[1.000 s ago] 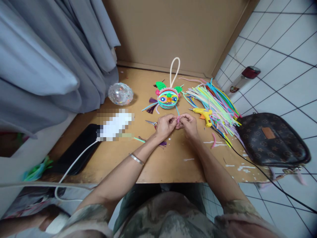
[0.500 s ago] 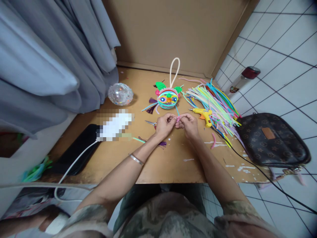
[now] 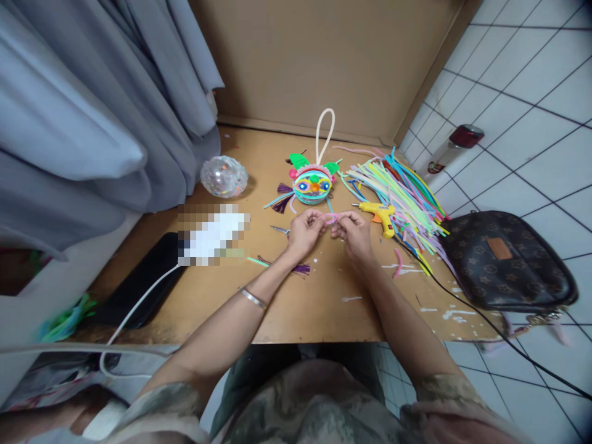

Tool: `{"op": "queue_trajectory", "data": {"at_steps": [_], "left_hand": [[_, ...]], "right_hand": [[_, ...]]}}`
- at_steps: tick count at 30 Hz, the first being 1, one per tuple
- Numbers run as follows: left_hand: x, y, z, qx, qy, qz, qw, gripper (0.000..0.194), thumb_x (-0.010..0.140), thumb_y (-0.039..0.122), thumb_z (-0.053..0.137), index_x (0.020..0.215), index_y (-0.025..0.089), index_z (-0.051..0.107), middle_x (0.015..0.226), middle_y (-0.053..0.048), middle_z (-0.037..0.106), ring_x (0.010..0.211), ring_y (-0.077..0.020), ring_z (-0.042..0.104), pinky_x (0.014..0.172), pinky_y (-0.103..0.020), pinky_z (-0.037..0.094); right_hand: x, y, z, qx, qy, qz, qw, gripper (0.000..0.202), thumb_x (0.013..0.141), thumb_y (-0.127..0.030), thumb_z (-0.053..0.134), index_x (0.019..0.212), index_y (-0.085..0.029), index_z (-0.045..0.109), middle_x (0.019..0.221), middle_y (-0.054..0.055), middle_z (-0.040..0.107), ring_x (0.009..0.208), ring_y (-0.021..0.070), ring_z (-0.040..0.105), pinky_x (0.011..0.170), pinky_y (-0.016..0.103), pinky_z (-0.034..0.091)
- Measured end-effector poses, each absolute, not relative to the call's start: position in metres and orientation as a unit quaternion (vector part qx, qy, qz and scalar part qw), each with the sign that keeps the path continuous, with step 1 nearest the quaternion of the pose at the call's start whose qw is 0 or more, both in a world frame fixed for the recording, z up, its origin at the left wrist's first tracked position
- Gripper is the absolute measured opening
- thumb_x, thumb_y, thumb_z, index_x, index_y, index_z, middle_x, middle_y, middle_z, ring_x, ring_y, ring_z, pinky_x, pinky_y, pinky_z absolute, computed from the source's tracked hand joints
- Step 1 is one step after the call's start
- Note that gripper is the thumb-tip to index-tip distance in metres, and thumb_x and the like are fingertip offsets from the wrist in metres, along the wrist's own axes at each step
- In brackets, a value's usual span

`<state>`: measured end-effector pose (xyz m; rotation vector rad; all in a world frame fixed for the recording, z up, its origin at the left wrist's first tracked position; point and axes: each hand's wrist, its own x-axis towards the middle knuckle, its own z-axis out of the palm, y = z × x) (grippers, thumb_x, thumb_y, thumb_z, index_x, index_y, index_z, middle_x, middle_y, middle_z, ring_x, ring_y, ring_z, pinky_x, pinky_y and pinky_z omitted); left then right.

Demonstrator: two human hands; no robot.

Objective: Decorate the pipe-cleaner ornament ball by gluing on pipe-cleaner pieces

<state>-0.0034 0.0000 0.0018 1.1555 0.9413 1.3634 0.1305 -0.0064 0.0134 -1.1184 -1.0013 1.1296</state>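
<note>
A short pink pipe cleaner (image 3: 332, 218) is stretched between my hands over the table. My left hand (image 3: 307, 232) pinches its left end, and my right hand (image 3: 353, 232) pinches the other end. Just beyond them stands a round lion-head lantern (image 3: 313, 185) with green ears, blue eyes, an orange nose and a cream loop (image 3: 325, 132) on top. Purple tassels (image 3: 283, 198) lie at its left side. The scissors (image 3: 280, 229) are partly hidden behind my left hand. To the right of my right hand rests a yellow glue gun (image 3: 379, 216).
A heap of coloured pipe cleaners (image 3: 402, 191) lies at the right, beside a brown patterned bag (image 3: 509, 262). A clear ball (image 3: 224, 176) with coloured specks sits at the left. A black cable (image 3: 451, 290) crosses the right side. A transparent bottle (image 3: 456, 148) stands by the tiles.
My hands have moved slightly apart, and more of the pink pipe cleaner shows between my fingertips. The lantern and the glue gun stay where they were.
</note>
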Motion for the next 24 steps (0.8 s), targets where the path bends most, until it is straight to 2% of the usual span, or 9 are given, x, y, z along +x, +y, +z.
{"op": "queue_trajectory", "data": {"at_steps": [5,11,18,24], "left_hand": [[-0.0063,-0.0002,0.0045,0.488,0.4,0.59,0.503,0.026,0.081,0.04,0.072,0.076,0.018,0.059,0.056,0.005,0.054,0.051,-0.0088,0.047,0.053,-0.021,0.038],[-0.0097,-0.0003,0.0055,0.506,0.395,0.604,0.473,0.033,0.082,0.049,0.071,0.076,0.018,0.062,0.06,0.004,0.052,0.054,-0.0094,0.044,0.052,-0.022,0.035],[-0.0102,0.0032,0.0035,0.5,0.386,0.617,0.469,0.041,0.079,0.058,0.074,0.077,0.018,0.064,0.055,0.005,0.049,0.046,-0.0085,0.038,0.046,-0.023,0.029],[-0.0089,0.0025,0.0021,0.501,0.375,0.621,0.472,0.04,0.082,0.057,0.072,0.079,0.018,0.065,0.059,0.004,0.055,0.047,-0.0081,0.038,0.047,-0.023,0.03]], "right_hand": [[0.1315,-0.0086,0.016,-0.498,-0.498,0.46,0.54,0.016,0.067,-0.036,0.068,0.067,-0.022,0.06,0.048,-0.006,0.058,0.043,0.0082,0.051,0.045,0.02,0.042],[0.1292,-0.0105,0.0179,-0.489,-0.531,0.474,0.505,0.016,0.066,-0.037,0.065,0.066,-0.022,0.06,0.046,-0.007,0.054,0.041,0.008,0.046,0.043,0.021,0.038],[0.1264,-0.0114,0.0174,-0.482,-0.53,0.47,0.516,0.017,0.067,-0.038,0.066,0.066,-0.022,0.06,0.048,-0.006,0.056,0.043,0.009,0.047,0.045,0.022,0.039],[0.1246,-0.0129,0.0154,-0.476,-0.54,0.458,0.522,0.019,0.069,-0.039,0.068,0.066,-0.023,0.06,0.049,-0.006,0.055,0.044,0.009,0.047,0.046,0.022,0.039]]}}
